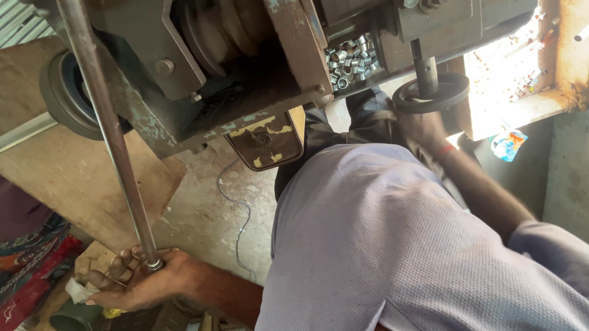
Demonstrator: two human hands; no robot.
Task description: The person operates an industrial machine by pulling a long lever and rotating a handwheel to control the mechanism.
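Person at a worn grey-green metal press machine (254,60), one hand on a rod, the other at a wheel.

The heavy machine fills the top of the view, its paint chipped, with a large brown wooden board (52,147) leaning behind it on the left. The person's pale lilac shirt (391,250) covers the lower middle. A long, thin steel rod (107,127) runs down from the machine's top left; the left hand (138,277) is clamped around its lower end, fingers curled shut. The right hand (426,130) reaches up just under the small black round handwheel (431,94) on a vertical shaft; whether it grips is hidden. A tray of small shiny metal sleeves (351,61) sits in the machine, between rod and wheel.
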